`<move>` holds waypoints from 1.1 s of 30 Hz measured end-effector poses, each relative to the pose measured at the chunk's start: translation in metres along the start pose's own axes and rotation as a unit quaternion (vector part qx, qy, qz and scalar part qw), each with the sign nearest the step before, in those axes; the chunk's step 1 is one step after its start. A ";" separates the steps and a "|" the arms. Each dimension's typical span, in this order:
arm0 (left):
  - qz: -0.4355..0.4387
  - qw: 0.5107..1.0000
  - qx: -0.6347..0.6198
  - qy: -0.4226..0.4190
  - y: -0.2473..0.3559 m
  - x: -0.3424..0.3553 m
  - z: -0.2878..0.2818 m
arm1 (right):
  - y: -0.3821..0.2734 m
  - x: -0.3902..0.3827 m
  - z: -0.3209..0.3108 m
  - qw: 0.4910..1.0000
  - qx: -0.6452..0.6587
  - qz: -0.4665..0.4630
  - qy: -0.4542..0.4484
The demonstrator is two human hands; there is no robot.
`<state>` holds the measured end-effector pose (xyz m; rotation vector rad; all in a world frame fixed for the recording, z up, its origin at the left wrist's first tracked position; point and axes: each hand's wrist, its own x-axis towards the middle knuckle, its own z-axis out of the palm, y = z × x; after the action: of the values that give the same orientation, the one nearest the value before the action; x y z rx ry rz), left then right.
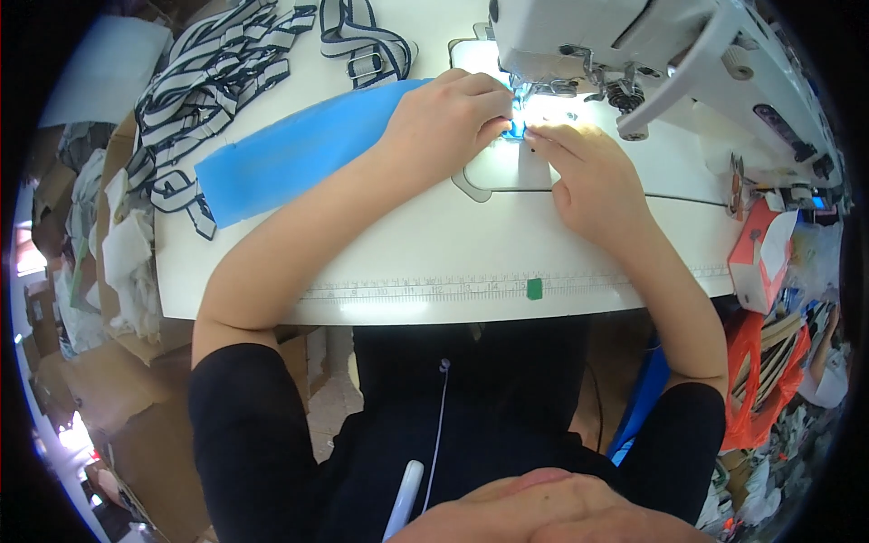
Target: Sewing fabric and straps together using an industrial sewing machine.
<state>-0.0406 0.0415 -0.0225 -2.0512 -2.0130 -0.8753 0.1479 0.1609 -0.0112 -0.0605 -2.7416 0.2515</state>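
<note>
A long strip of blue sheet material (281, 167) lies diagonally on the white table, its far end at the lit needle area of a white sewing machine (579, 32). My left hand (444, 127) is on that strip just left of the presser foot, fingers curled and closed on the blue material. Opposite it, my right hand (597, 181) rests at the foot's right, index and middle fingers stretched toward a small blue part under the light, thumb apart. The needle tip is hard to make out in the glare.
Striped straps (217, 63) pile at the upper left, beside another with a buckle (367, 65). A printed ruler (453, 289) runs along the table's front edge. A red box (760, 253) and red bag (742, 407) are at right; cardboard (154, 425) at left. Part of another person (819, 357) shows far right.
</note>
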 end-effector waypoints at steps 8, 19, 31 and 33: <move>-0.004 1.000 -0.010 0.015 -0.004 0.000 0.000 | 0.007 -0.005 0.008 0.999 -0.020 -0.017 0.020; 0.004 1.000 -0.008 0.014 -0.014 0.006 0.002 | 0.013 -0.006 0.017 0.999 -0.048 0.006 0.017; -0.092 0.995 -0.014 -0.019 -0.004 0.015 -0.006 | 0.020 -0.007 0.017 0.998 -0.051 0.000 0.038; -0.089 0.996 -0.011 -0.022 -0.005 0.014 -0.005 | 0.020 -0.008 0.017 0.998 -0.048 0.009 0.035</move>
<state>-0.0479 0.0524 -0.0133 -1.9425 -2.2470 -0.8924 0.1492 0.1774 -0.0331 -0.1165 -2.6840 0.1196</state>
